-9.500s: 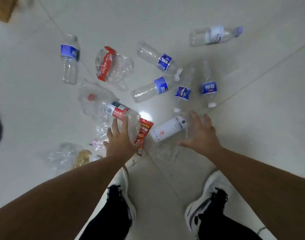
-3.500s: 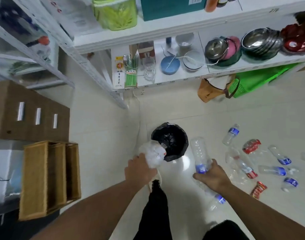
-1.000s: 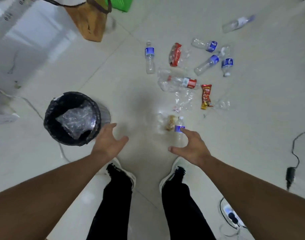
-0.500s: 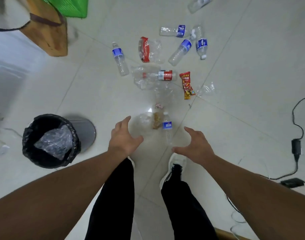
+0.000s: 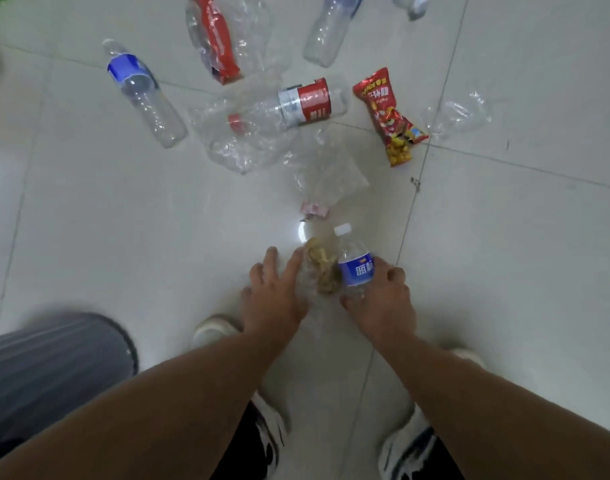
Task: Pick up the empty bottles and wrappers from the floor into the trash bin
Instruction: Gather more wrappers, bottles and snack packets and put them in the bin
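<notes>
My right hand [image 5: 383,299] curls around a small clear bottle with a blue label [image 5: 356,270] that lies on the floor, thumb on one side and fingers on the other. My left hand [image 5: 274,294] is spread flat, fingertips touching a clear wrapper with yellowish scraps inside [image 5: 323,271] right beside that bottle. The grey ribbed trash bin [image 5: 54,368] stands at the lower left, close to my left arm. Its opening is out of view.
Further off lie a blue-label bottle [image 5: 144,95], a red-label bottle [image 5: 296,105] on crumpled clear plastic, a crushed bottle with a red label [image 5: 217,39], a red snack wrapper [image 5: 390,116], a clear bag [image 5: 331,174] and a clear wrapper [image 5: 459,112]. My shoes are below my hands.
I have bent down closer to the floor. Both hands dropped onto the nearest litter: the right one closed around the small bottle, the left one reached the clear wrapper.
</notes>
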A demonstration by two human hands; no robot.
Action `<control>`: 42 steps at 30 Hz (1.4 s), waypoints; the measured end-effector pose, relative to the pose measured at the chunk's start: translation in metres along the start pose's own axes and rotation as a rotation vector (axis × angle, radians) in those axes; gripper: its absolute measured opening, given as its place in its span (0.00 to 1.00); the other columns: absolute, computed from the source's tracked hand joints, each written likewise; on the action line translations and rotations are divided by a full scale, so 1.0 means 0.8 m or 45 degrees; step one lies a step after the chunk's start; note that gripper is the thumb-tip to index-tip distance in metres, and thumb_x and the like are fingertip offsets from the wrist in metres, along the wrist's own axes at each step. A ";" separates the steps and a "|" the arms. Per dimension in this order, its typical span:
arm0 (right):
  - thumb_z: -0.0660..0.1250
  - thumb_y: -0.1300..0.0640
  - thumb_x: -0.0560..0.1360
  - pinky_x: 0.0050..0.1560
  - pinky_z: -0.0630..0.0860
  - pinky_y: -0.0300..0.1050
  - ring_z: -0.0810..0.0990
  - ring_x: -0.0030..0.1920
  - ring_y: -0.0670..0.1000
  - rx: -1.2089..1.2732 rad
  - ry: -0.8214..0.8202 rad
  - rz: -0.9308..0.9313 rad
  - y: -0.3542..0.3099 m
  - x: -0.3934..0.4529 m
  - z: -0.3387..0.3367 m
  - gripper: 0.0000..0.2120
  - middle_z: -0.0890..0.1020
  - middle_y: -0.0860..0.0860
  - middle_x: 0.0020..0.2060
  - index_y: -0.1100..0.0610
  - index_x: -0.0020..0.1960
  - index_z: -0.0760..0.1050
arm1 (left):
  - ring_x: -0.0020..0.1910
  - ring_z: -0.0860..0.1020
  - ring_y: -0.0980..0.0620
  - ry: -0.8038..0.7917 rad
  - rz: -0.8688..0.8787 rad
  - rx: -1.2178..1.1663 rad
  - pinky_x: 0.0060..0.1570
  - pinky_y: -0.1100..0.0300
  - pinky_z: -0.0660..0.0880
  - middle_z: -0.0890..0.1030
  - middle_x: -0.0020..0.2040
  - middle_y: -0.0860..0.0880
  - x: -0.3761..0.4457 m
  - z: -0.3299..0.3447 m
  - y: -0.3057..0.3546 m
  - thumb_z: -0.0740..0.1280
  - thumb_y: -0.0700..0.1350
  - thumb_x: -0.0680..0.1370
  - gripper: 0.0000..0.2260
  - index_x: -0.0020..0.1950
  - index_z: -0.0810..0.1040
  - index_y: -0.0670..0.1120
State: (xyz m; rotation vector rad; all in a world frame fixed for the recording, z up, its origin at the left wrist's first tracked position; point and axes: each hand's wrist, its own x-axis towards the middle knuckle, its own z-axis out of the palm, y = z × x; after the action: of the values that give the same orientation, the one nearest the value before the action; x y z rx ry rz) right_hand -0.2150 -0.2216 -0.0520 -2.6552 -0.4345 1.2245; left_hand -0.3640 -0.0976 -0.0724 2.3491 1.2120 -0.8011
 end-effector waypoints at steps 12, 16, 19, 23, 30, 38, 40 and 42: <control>0.81 0.48 0.68 0.44 0.72 0.48 0.78 0.46 0.56 0.159 0.105 0.120 -0.016 -0.133 -0.172 0.32 0.72 0.50 0.51 0.51 0.64 0.69 | 0.57 0.74 0.42 0.121 -0.009 -0.176 0.49 0.46 0.78 0.74 0.61 0.46 -0.119 -0.207 -0.041 0.69 0.47 0.79 0.22 0.73 0.75 0.55; 0.79 0.48 0.66 0.48 0.78 0.53 0.77 0.50 0.56 0.119 0.158 0.071 -0.063 -0.194 -0.275 0.29 0.71 0.48 0.51 0.47 0.61 0.69 | 0.57 0.74 0.42 0.170 -0.052 -0.241 0.49 0.47 0.78 0.74 0.61 0.46 -0.163 -0.316 -0.047 0.70 0.45 0.78 0.21 0.72 0.78 0.54; 0.80 0.50 0.65 0.50 0.77 0.54 0.76 0.53 0.57 0.116 0.198 0.056 -0.101 -0.222 -0.337 0.29 0.70 0.48 0.53 0.48 0.61 0.70 | 0.58 0.74 0.42 0.187 -0.053 -0.273 0.49 0.47 0.77 0.73 0.63 0.46 -0.183 -0.385 -0.047 0.70 0.45 0.79 0.21 0.72 0.78 0.54; 0.80 0.51 0.66 0.50 0.74 0.51 0.77 0.54 0.59 0.123 0.174 0.042 -0.143 -0.228 -0.388 0.29 0.69 0.50 0.56 0.50 0.62 0.70 | 0.59 0.74 0.42 0.191 -0.072 -0.334 0.51 0.46 0.78 0.72 0.64 0.46 -0.191 -0.446 -0.050 0.72 0.45 0.78 0.21 0.71 0.79 0.53; 0.80 0.50 0.66 0.60 0.78 0.56 0.78 0.58 0.58 0.150 0.118 -0.014 -0.167 -0.171 -0.434 0.30 0.69 0.51 0.60 0.52 0.64 0.72 | 0.53 0.76 0.38 0.283 -0.287 -0.390 0.45 0.45 0.77 0.73 0.59 0.47 -0.170 -0.456 -0.048 0.74 0.43 0.73 0.18 0.64 0.83 0.52; 0.82 0.50 0.64 0.67 0.74 0.54 0.75 0.65 0.61 0.051 0.003 -0.123 -0.143 -0.046 -0.485 0.32 0.69 0.54 0.60 0.54 0.64 0.73 | 0.61 0.74 0.37 0.194 -0.487 -0.483 0.60 0.41 0.76 0.73 0.64 0.45 -0.140 -0.435 0.005 0.71 0.43 0.75 0.18 0.65 0.83 0.49; 0.82 0.48 0.64 0.67 0.74 0.53 0.75 0.64 0.61 0.003 -0.017 -0.132 -0.131 -0.014 -0.497 0.34 0.68 0.53 0.62 0.52 0.65 0.73 | 0.65 0.73 0.36 0.152 -0.547 -0.534 0.62 0.41 0.75 0.72 0.67 0.44 -0.122 -0.425 0.028 0.70 0.44 0.77 0.18 0.67 0.82 0.48; 0.83 0.46 0.64 0.69 0.73 0.54 0.76 0.66 0.62 -0.072 -0.039 -0.135 -0.124 0.016 -0.502 0.36 0.68 0.55 0.67 0.51 0.67 0.72 | 0.67 0.72 0.35 0.112 -0.554 -0.552 0.63 0.40 0.75 0.71 0.71 0.42 -0.102 -0.411 0.050 0.70 0.44 0.77 0.19 0.68 0.82 0.48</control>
State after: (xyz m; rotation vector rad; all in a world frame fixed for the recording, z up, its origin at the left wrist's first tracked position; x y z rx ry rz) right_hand 0.0817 -0.1425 0.2256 -2.6249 -0.6155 1.2402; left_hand -0.2661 0.0148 0.2346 1.8124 1.7658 -0.4926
